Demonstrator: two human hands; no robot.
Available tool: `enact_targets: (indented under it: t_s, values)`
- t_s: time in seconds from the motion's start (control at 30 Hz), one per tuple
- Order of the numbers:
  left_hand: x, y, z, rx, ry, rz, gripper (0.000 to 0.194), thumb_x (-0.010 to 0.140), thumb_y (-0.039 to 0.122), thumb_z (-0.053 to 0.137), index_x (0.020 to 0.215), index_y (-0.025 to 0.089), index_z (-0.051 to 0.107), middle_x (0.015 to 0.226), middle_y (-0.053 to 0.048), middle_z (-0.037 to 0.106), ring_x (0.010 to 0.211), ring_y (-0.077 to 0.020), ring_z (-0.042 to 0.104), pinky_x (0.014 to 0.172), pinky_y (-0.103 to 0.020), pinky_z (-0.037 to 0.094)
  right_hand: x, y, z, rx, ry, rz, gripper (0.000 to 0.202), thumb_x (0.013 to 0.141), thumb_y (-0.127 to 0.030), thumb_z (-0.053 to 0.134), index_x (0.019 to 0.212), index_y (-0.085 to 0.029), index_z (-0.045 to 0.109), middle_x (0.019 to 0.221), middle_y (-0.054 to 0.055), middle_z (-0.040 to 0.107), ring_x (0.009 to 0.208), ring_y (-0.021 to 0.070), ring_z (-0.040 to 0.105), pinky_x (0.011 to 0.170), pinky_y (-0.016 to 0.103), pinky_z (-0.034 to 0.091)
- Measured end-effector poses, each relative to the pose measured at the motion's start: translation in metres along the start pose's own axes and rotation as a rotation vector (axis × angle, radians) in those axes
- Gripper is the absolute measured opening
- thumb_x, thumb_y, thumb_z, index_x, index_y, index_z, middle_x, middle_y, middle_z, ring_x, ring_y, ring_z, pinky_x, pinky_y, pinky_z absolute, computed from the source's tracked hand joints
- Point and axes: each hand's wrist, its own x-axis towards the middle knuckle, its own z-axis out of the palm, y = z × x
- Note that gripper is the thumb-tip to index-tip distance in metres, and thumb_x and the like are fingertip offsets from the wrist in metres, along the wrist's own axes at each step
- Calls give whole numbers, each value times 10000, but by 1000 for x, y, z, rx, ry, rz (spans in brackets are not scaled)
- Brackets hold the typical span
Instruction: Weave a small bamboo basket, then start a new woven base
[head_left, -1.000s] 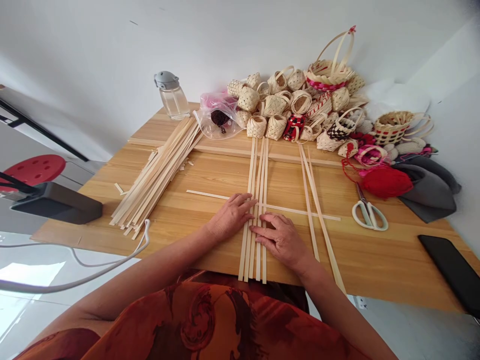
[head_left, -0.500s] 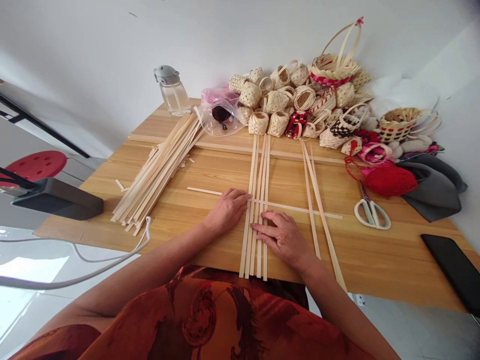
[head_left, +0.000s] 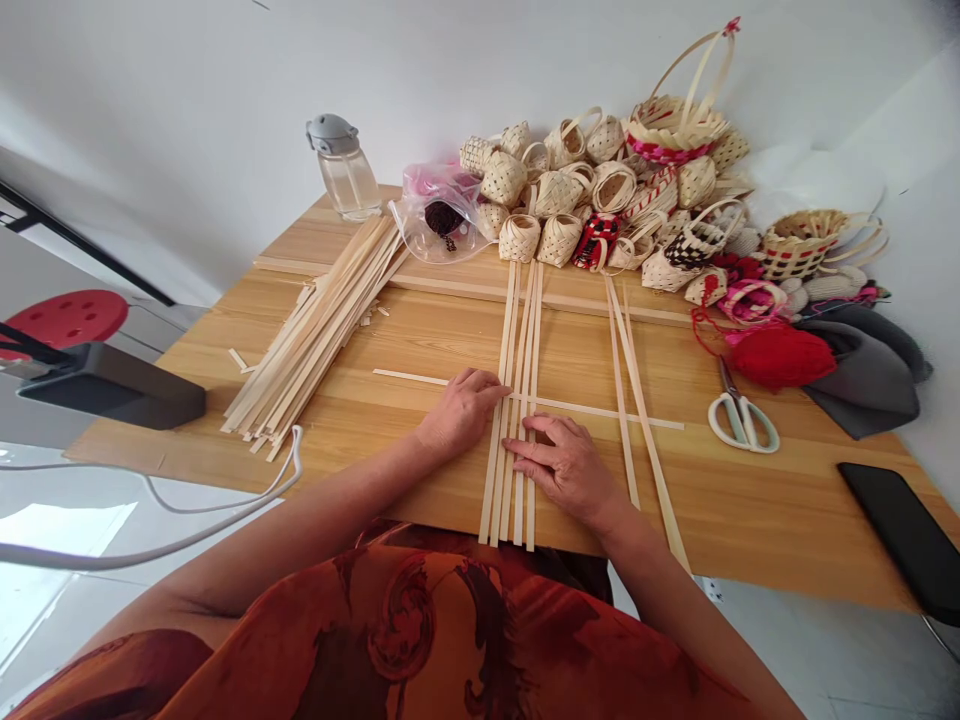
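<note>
Head view | I count one crosswise strip [head_left: 585, 409] and four or five lengthwise strips [head_left: 518, 510] on the table [head_left: 435, 330] | pale, flat, narrow | left hand [head_left: 463, 410]: fingers close together near the crossing, whether pinching I cannot tell | right hand [head_left: 566, 462]: fingers slightly parted over lengthwise strips | scissors [head_left: 744, 422], one pair

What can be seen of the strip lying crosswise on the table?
The crosswise strip is pale, narrow and flat, like thin wood or bamboo. It lies roughly left to right, its right end slanting nearer the person, across the lengthwise strips. The left hand covers part of it; the right hand is on its near side, contact unclear. Its right end stops short of the scissors. Any over-under weaving is too small to tell.
</note>
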Motion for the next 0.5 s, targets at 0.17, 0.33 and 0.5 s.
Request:
enact_targets:
  t_s: [0.17,0.33,0.5]
  values:
    - [6,2,7,22,-35,-2,393,900,65,470,1203,198,683,1107,-98,626,1034,-226,524,958,-387,485,0,-1,-1,8,-10,15,265,908,-389,654,1160,-357,730,1227,55,635,1152,244,554,993,434,441]
    - [6,-2,7,-2,-29,7,438,898,30,433,1196,216,695,1071,-86,616,1005,-211,529,933,-357,489,0,-2,-2,7,-16,10,262,917,-395,644,1158,-345,734,1216,58,633,1152,232,546,1006,418,426]
    - [4,-11,1,10,-38,-15,433,929,66,425,1280,195,641,1114,-98,652,1024,-225,532,954,-383,487,1,-4,-4,-3,-19,15,262,919,-401,640,1154,-334,738,1213,58,631,1157,224,536,1013,404,421]
